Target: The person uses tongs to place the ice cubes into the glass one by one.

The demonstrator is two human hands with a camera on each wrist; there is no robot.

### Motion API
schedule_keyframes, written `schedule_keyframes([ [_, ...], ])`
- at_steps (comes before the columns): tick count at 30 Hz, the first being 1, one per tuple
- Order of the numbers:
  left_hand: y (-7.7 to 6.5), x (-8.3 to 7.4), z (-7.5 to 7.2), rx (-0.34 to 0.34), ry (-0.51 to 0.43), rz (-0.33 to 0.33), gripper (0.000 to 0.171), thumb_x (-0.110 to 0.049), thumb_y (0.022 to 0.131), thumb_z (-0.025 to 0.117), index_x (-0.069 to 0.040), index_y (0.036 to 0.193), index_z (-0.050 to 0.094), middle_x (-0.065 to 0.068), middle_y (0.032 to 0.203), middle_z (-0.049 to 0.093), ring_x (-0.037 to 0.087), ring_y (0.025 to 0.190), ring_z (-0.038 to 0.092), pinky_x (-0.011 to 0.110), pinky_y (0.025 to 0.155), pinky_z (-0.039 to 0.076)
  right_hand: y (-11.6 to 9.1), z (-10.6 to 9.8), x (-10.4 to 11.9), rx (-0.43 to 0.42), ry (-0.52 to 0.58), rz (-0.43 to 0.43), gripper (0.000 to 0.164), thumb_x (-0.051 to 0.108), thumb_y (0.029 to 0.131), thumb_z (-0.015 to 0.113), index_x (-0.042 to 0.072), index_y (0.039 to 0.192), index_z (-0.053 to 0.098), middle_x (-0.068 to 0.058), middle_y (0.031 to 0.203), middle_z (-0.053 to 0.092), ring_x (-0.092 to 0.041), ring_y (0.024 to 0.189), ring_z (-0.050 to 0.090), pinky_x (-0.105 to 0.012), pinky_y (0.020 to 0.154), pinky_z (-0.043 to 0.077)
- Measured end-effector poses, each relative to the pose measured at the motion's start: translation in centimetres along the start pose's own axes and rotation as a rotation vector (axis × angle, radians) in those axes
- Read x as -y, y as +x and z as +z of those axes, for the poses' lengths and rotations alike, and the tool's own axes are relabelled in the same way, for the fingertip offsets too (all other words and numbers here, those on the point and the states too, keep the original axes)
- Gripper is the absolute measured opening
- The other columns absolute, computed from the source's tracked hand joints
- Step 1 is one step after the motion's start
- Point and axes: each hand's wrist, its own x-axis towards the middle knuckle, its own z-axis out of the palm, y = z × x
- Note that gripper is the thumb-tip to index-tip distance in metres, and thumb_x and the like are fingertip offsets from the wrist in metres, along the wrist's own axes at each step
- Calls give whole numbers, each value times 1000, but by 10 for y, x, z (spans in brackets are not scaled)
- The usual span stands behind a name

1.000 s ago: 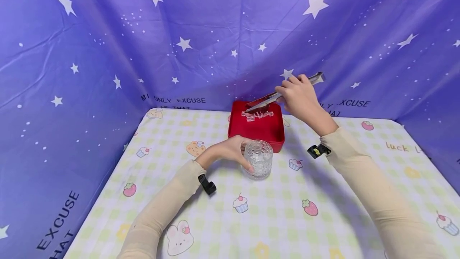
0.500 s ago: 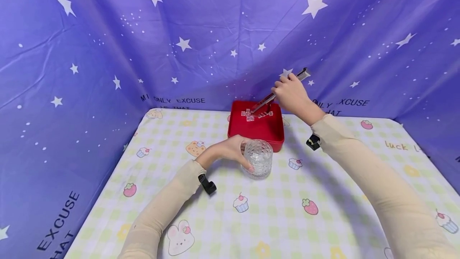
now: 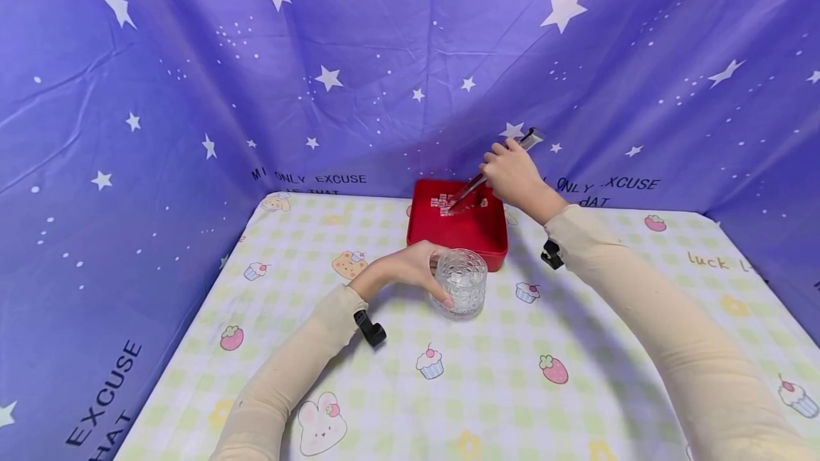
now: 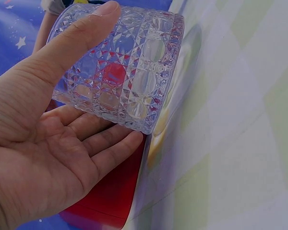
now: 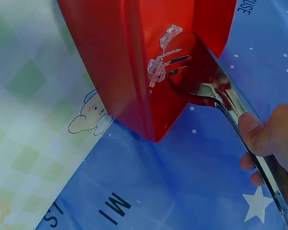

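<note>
Clear cubes (image 3: 443, 204) lie in the red box (image 3: 458, 235), with the tips of metal tongs (image 3: 470, 189) down at them; whether the tongs touch them is hard to tell. The right hand (image 3: 511, 171) grips the tongs mid-shaft, its forearm angling inward above the box's right side. Just in front of the box, the left hand (image 3: 413, 265) holds a patterned glass (image 3: 463, 287), thumb on the near side, fingers behind. The checked tablecloth (image 3: 359, 390) reads "luck" at right; the starry curtain (image 3: 378, 27) carries "ONLY EXCUSE" behind and "EXCUSE" at left
</note>
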Motion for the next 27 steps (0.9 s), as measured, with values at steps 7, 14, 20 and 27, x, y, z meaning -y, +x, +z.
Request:
schedule_keyframes([
  [7, 0, -1, 0, 7, -21, 4, 72, -12, 68, 96, -10, 133, 66, 0, 122, 74, 10, 114, 65, 24, 108, 48, 4, 3, 5, 52, -16, 4, 11, 13, 84, 77, 3, 88, 75, -13, 89, 72, -33, 90, 56, -46, 85, 42],
  [14, 1, 0, 0, 5, -8, 16, 73, -11, 68, 96, -10, 135, 65, 1, 125, 73, 9, 116, 64, 25, 111, 46, 8, 2, 6, 81, -19, 22, 11, 14, 85, 77, 3, 88, 76, -13, 90, 71, -33, 90, 56, -45, 85, 41],
  [20, 1, 1, 0, 3, 8, 24, 74, -12, 67, 96, -9, 135, 65, 1, 125, 73, 6, 115, 64, 24, 110, 47, 9, 1, 7, 88, -21, 18, 12, 14, 86, 77, 3, 89, 75, -13, 91, 71, -33, 90, 56, -45, 85, 41],
  [27, 1, 2, 0, 3, 1, 24, 72, -12, 67, 96, -10, 133, 66, 1, 123, 74, 7, 114, 65, 24, 109, 48, 10, 0, 7, 84, -28, 8, 11, 14, 86, 76, 3, 88, 76, -13, 90, 71, -33, 89, 56, -45, 84, 41],
])
